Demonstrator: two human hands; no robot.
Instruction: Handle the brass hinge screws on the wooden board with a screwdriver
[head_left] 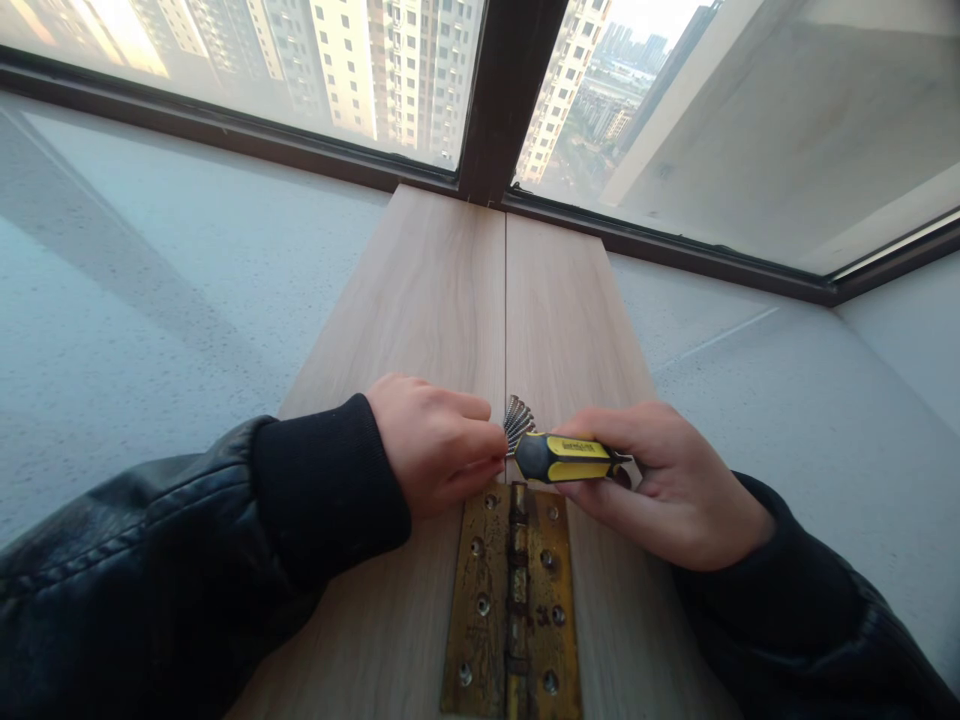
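Left hand [435,440] pinches screws [517,418], right hand [667,480] grips screwdriver [566,457] above hinge [514,600]; next: seat a screw.

- Screwdriver [564,458]: black-and-yellow handle lying level, crosswise, just above the top edge of the hinge, held in the right hand.
- Screws [517,418]: a small silvery bunch, fanned out, pinched by the left fingertips just above the hinge's top edge, beside the handle's black end.
- Hinge [513,603]: tarnished brass, opened flat, knuckle over the seam between two boards.
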